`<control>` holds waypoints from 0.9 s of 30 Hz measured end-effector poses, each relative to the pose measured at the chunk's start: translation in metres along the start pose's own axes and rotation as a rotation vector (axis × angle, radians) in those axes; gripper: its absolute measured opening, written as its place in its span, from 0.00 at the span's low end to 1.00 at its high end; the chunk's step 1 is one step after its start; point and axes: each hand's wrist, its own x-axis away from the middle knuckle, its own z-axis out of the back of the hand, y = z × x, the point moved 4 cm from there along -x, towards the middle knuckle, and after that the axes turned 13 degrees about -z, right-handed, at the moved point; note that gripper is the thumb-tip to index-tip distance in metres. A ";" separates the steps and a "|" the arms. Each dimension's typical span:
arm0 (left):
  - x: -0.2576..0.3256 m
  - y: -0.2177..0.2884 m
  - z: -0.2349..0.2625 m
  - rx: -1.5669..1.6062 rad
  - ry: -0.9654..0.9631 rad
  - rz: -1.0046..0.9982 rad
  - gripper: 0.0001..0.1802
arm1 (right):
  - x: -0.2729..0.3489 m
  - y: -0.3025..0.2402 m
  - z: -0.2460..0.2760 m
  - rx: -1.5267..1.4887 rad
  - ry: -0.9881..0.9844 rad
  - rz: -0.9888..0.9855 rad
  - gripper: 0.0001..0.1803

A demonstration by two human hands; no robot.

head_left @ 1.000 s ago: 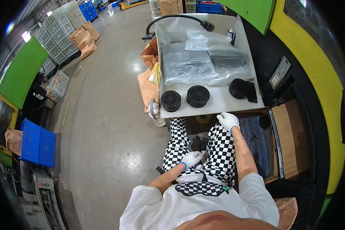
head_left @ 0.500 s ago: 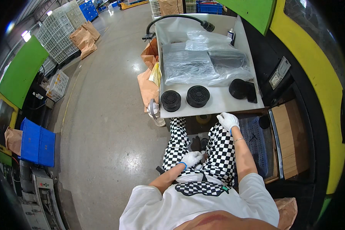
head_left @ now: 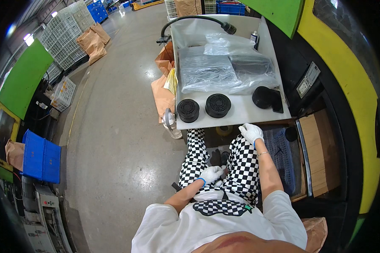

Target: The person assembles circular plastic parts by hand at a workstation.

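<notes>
My left hand (head_left: 211, 173), in a white glove, rests low in my lap between my checkered thighs. Its fingers look loose, with nothing visible in them. On my right knee, just under the white tray-like bench's (head_left: 240, 120) front edge, lies my right hand (head_left: 252, 133), gloved too, its fingers partly spread and holding nothing. Along the near part of the bench stand a black round vented part (head_left: 188, 111) and a second round vented part (head_left: 218, 106). Farther right lies a black round part with a flat arm (head_left: 264, 98). Clear plastic bags (head_left: 209, 69) are stacked behind them.
A gooseneck lamp (head_left: 198, 17) arches over the back of the bench, near a spray can (head_left: 254, 38). Brown paper bags (head_left: 162, 95) stand left of it. A blue crate (head_left: 283, 156) sits below right, beside a cardboard box (head_left: 321, 156). Green-yellow machine panels (head_left: 346, 55) flank the right.
</notes>
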 end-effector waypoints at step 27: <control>0.002 0.006 0.002 -0.017 0.009 -0.008 0.20 | -0.001 0.001 -0.001 -0.011 0.018 0.003 0.24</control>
